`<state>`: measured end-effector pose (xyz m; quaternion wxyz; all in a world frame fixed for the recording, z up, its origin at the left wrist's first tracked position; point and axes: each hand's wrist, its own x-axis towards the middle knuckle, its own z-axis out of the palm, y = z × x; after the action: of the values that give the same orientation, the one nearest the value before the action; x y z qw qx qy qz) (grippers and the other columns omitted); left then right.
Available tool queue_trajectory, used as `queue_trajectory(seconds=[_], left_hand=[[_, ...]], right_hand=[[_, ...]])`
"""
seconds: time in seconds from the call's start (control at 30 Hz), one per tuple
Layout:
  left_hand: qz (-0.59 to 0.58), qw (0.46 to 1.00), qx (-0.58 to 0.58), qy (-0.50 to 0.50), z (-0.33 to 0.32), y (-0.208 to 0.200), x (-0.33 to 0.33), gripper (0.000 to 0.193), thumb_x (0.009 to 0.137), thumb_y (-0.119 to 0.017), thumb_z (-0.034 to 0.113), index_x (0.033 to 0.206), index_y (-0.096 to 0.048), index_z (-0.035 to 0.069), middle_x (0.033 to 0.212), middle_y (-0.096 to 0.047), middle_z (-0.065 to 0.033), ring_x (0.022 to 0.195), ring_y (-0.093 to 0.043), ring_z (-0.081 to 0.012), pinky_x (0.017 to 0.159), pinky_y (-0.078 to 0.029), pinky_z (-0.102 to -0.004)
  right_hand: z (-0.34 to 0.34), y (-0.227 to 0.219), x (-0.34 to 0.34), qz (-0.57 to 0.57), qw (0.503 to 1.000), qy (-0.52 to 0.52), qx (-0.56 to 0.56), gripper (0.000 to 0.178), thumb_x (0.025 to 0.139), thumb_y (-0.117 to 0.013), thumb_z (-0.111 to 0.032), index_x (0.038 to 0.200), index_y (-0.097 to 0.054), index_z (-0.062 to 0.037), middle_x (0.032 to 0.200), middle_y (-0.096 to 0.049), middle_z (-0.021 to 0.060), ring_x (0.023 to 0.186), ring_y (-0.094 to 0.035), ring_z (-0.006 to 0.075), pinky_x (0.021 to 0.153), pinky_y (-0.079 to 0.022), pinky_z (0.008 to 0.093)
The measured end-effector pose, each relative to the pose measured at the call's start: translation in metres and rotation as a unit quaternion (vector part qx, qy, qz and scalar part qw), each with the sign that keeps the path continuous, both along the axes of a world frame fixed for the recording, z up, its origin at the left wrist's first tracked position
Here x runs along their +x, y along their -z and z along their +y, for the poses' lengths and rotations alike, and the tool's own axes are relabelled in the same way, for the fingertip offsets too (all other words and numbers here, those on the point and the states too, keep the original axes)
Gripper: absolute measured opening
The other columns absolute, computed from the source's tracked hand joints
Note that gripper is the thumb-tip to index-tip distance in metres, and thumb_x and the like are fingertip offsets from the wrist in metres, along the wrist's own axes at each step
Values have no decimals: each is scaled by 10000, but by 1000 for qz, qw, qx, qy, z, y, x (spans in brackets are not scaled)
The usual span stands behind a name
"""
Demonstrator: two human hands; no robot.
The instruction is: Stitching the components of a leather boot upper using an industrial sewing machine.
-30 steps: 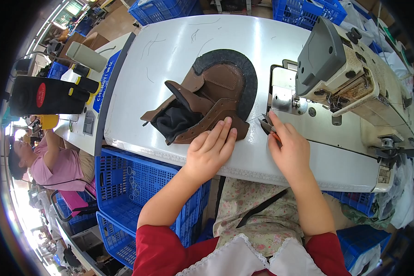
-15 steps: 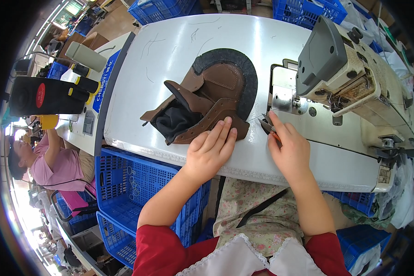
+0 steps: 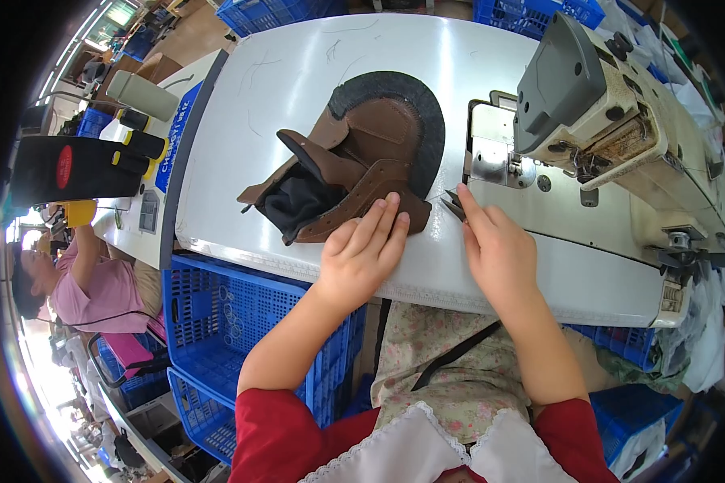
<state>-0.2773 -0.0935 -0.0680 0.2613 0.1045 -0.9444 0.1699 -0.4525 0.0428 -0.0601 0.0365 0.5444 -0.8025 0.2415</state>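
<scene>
A brown leather shoe upper (image 3: 387, 177) with black lining and a dark curved edge strip lies on the white sewing table. My left hand (image 3: 365, 252) rests flat on its near side, fingers stretched out and together. My right hand (image 3: 498, 249) is closed around small thread snips (image 3: 453, 206), mostly hidden by the fingers. The blades point toward the shoe's right edge, a little apart from it. A thin thread runs from that edge to the blades; whether it is cut I cannot tell.
The sewing machine head (image 3: 612, 105) stands on the right, over its metal needle plate (image 3: 491, 153). Loose thread ends lie on the tabletop (image 3: 258, 72). Blue crates (image 3: 217, 314) sit below at the left. Further left, a person in pink (image 3: 97, 282) works at another machine.
The whole view has shifted slightly, so the table and shoe sit a little higher and further left. My right fingers have closed further over the snips, and the orange handle no longer shows.
</scene>
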Motion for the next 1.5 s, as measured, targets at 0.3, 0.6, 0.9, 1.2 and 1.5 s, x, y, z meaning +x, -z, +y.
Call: queue_trajectory(seconds=[0.3, 0.6, 0.9, 1.2, 1.5], left_hand=[[-1, 1000, 0, 0, 1, 0, -1, 308, 818, -587, 145, 1111, -681, 128, 1294, -646, -69, 1190, -572, -159, 906, -384, -280], [-1, 1000, 4, 16, -3, -5, -2, 318, 791, -597, 127, 1100, -672, 119, 1273, -656, -65, 1184, -571, -171, 903, -403, -283], [410, 765, 485, 108, -16, -78, 90, 478, 639, -726, -119, 1089, -667, 31, 1188, -642, -197, 1172, -590, -304, 997, -505, -414], [413, 244, 800, 360, 24, -62, 176, 756, 585, -597, -59, 1335, -512, -55, 1395, -525, -207, 1338, -441, -375, 1189, -250, -488], [376, 189, 850, 316, 86, -50, 156, 685, 550, -686, -35, 1227, -588, -74, 1220, -645, -201, 1158, -601, -354, 1085, -403, -487]], right_hand=[[-7, -2, 2, 33, 997, -41, 57, 570, 789, -607, -73, 1351, -572, -157, 773, -526, 40, 656, -595, 221, 570, -498, 357], [-8, -5, -1, 20, 997, -56, 45, 551, 789, -592, -64, 1334, -586, -148, 750, -529, 48, 674, -605, 223, 569, -498, 366], [42, -48, 7, -183, 965, -30, -187, 550, 818, -706, -27, 1347, -565, -81, 885, -662, 80, 560, -529, 150, 560, -476, 253], [62, -96, 22, -521, 813, -55, -256, 374, 875, -691, -35, 1234, -594, 1, 885, -575, -6, 676, -466, 30, 620, -407, 183], [59, -128, 27, -654, 729, -145, -137, 336, 904, -690, -165, 1208, -620, -43, 1134, -658, 52, 931, -612, 98, 772, -482, 218]])
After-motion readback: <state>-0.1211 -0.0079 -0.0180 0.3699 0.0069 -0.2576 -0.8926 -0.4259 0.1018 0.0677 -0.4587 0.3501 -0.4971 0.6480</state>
